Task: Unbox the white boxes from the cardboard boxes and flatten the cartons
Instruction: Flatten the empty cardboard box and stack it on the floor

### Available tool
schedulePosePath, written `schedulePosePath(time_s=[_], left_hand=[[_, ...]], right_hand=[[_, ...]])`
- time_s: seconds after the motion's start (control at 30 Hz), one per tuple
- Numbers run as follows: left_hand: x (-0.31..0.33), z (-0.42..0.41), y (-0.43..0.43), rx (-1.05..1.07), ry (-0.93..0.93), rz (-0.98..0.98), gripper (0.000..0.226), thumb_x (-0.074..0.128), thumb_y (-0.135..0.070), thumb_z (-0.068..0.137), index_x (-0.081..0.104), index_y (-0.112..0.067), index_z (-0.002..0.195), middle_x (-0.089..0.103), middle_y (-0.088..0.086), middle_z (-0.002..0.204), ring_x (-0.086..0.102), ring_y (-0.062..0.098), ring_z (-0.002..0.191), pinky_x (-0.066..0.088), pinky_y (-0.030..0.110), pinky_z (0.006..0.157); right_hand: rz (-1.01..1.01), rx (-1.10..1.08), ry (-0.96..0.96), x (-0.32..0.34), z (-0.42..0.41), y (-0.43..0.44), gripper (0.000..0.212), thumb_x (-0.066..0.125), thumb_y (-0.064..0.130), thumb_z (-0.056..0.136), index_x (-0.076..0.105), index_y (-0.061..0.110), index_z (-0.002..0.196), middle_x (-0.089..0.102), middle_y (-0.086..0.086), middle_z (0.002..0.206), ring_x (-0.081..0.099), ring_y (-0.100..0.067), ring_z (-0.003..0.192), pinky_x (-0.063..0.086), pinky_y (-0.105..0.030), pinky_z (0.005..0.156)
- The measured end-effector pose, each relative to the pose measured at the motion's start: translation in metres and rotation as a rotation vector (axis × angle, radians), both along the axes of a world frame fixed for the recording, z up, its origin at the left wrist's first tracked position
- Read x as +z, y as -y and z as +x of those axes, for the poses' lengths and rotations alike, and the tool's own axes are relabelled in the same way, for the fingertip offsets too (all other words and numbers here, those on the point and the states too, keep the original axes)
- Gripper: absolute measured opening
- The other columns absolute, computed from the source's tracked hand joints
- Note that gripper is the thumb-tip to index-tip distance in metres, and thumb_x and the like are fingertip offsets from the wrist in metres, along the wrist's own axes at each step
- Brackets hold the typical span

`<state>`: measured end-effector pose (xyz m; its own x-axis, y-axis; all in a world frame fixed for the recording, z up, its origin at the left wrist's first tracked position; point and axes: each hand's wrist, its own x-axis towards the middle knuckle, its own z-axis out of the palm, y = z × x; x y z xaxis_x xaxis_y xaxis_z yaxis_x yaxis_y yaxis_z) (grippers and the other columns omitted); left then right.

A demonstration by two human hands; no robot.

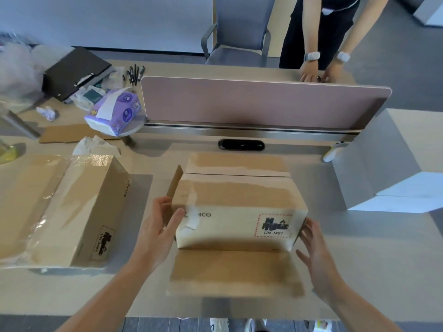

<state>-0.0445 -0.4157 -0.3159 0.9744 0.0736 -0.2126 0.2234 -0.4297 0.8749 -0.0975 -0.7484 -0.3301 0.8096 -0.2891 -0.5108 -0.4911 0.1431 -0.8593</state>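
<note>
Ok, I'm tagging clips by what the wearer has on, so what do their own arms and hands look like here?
The left hand and right hand wear no gloves, and no watch, band or ring shows on either wrist or hand. Both forearms are bare down to the picture's bottom edge, with no sleeves showing.

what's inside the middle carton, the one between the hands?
Can't see. The middle carton has its top flaps closed; an end flap stands open by the left hand, but no interior shows.
</note>
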Motion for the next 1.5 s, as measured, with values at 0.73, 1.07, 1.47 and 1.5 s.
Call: schedulePosePath(time_s=[0.73, 1.07, 1.47, 1.5], left_hand=[[-0.037, 0.016, 0.094, -0.626, 0.135, 0.727, 0.065, 0.038, -0.041, 0.108, 0.005, -0.03, 0.162, -0.015, -0.005, 0.169, -0.022, 0.018, 0.154, -0.004, 0.048, 0.127], [-0.059, 0.008, 0.172, -0.64, 0.096, 0.961, 0.066, 0.005, -0.06, 0.101, -0.017, -0.036, 0.16, -0.027, -0.006, 0.167, -0.03, 0.022, 0.152, -0.012, 0.058, 0.122], [-0.068, 0.006, 0.179, -0.588, 0.146, 1.026, 0.063, 0.009, -0.057, 0.104, -0.009, -0.037, 0.161, -0.014, -0.006, 0.17, -0.019, 0.021, 0.156, -0.003, 0.058, 0.125], [-0.068, 0.006, 0.179, -0.586, 0.151, 1.024, 0.063, 0.01, -0.056, 0.104, -0.007, -0.036, 0.162, -0.013, -0.006, 0.171, -0.018, 0.021, 0.156, -0.003, 0.058, 0.125]], right_hand=[[-0.583, 0.19, -0.36, -0.037, -0.019, 0.087, 0.041, 0.064, 0.036, 0.097, 0.059, 0.015, 0.132, 0.065, -0.008, 0.128, 0.06, -0.023, 0.113, 0.044, -0.04, 0.102], [-0.813, 0.648, -0.425, -0.069, -0.042, 0.157, 0.032, 0.081, 0.022, 0.082, 0.061, 0.027, 0.106, 0.067, 0.003, 0.105, 0.064, -0.014, 0.092, 0.051, -0.03, 0.084], [-0.849, 1.007, -0.262, -0.136, -0.043, 0.172, 0.028, 0.076, 0.031, 0.081, 0.061, 0.027, 0.104, 0.057, 0.009, 0.103, 0.058, -0.016, 0.099, 0.048, -0.031, 0.077], [-0.844, 1.011, -0.241, -0.138, -0.043, 0.174, 0.024, 0.075, 0.032, 0.082, 0.061, 0.026, 0.099, 0.057, 0.009, 0.099, 0.058, -0.016, 0.093, 0.046, -0.031, 0.073]])
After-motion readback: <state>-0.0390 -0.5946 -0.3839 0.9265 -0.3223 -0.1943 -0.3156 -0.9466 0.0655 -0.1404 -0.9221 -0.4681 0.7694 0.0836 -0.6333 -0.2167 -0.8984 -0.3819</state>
